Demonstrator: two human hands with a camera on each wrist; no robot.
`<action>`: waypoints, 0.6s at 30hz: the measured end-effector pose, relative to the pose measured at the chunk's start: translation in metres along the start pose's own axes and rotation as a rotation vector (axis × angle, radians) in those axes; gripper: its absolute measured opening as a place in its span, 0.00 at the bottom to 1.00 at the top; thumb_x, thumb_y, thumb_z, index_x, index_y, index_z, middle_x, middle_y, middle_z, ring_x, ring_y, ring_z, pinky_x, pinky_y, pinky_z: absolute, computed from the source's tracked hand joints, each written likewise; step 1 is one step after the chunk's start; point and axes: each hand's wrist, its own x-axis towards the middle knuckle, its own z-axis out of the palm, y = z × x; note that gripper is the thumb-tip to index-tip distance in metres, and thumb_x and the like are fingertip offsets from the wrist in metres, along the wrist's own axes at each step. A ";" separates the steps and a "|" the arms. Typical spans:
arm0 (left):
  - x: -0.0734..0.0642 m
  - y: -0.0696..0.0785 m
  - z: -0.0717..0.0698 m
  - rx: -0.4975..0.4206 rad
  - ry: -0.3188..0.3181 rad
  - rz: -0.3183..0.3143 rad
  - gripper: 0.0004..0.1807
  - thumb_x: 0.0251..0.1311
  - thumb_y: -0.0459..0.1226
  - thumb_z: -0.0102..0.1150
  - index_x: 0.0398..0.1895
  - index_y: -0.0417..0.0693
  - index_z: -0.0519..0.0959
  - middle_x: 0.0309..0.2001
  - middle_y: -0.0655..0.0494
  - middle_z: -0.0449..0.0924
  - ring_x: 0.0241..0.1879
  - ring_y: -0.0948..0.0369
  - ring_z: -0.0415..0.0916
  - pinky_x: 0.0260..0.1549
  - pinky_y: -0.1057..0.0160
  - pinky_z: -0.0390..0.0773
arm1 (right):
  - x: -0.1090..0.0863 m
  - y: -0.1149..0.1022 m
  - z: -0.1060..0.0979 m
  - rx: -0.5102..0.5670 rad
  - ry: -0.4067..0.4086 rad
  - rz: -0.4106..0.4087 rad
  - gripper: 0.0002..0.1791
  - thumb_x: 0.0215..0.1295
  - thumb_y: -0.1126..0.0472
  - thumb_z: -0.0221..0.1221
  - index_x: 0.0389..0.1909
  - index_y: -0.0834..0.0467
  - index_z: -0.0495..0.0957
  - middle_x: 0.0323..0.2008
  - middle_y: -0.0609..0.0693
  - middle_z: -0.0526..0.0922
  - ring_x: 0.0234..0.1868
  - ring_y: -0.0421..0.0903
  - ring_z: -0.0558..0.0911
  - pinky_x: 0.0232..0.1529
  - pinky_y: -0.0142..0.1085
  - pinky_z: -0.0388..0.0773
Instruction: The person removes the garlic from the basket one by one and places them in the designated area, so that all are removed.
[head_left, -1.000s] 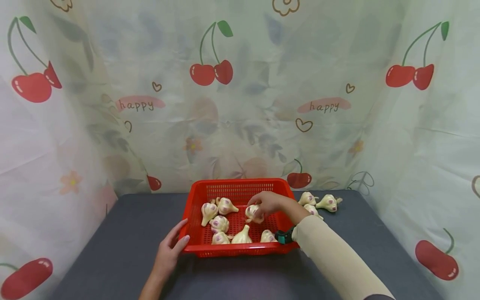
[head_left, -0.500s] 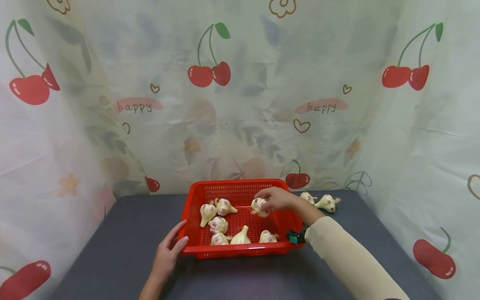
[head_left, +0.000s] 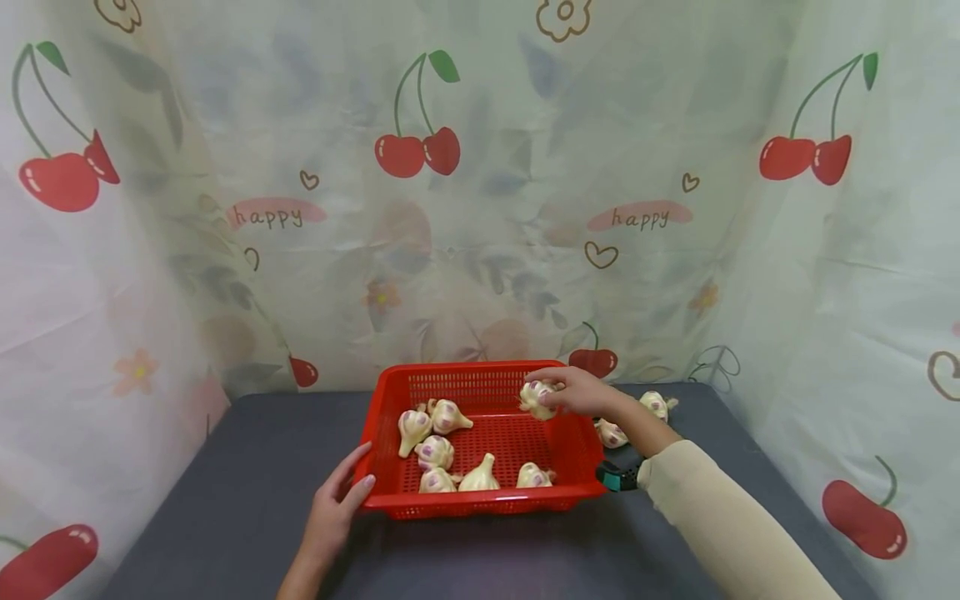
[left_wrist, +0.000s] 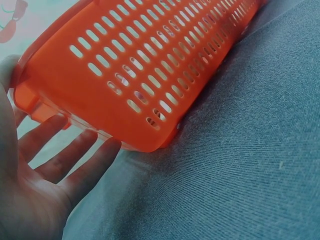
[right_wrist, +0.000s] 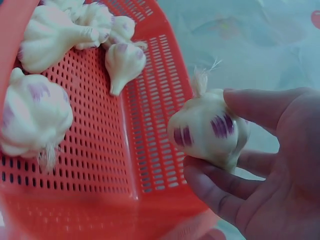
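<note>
In the head view my right hand holds a garlic bulb over the right end of a red plastic basket. The right wrist view shows the thumb on one side of this purple-streaked bulb and fingers on the other, its root tuft pointing up. My left hand rests against the basket's left end. Seen from the left wrist, the thumb is at the rim and the nearly straight fingers touch the outer wall. Inside the basket lie several bulbs, including a garlic bulb with its stem up.
To the right of the basket, more garlic bulbs lie on the dark grey table, partly hidden by my right forearm. A white curtain with cherry prints surrounds the table at the back and sides.
My right hand has lifted the garlic bulb from inside the basket and carried it right, toward the right rim. My left hand has stayed at the basket's left end.
</note>
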 end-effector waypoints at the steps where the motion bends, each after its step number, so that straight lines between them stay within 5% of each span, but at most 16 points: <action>1: 0.000 0.000 0.000 0.001 0.002 0.003 0.27 0.68 0.36 0.56 0.70 0.48 0.67 0.64 0.40 0.69 0.49 0.49 0.76 0.39 0.67 0.79 | -0.003 0.000 -0.002 0.010 0.009 0.005 0.22 0.67 0.63 0.59 0.62 0.59 0.75 0.55 0.59 0.77 0.36 0.49 0.79 0.38 0.47 0.80; 12: -0.003 0.002 0.000 -0.004 0.007 0.039 0.27 0.68 0.35 0.56 0.69 0.48 0.68 0.62 0.39 0.71 0.49 0.55 0.77 0.41 0.69 0.78 | -0.024 0.019 -0.021 0.194 0.106 -0.033 0.26 0.70 0.63 0.56 0.67 0.64 0.67 0.58 0.66 0.73 0.42 0.55 0.82 0.42 0.53 0.80; 18: -0.004 0.002 0.000 -0.006 0.007 0.051 0.27 0.67 0.35 0.57 0.69 0.48 0.68 0.61 0.39 0.72 0.49 0.57 0.77 0.42 0.69 0.77 | -0.037 0.032 -0.028 0.237 0.196 0.027 0.26 0.70 0.61 0.57 0.67 0.61 0.68 0.61 0.66 0.68 0.44 0.57 0.80 0.42 0.48 0.81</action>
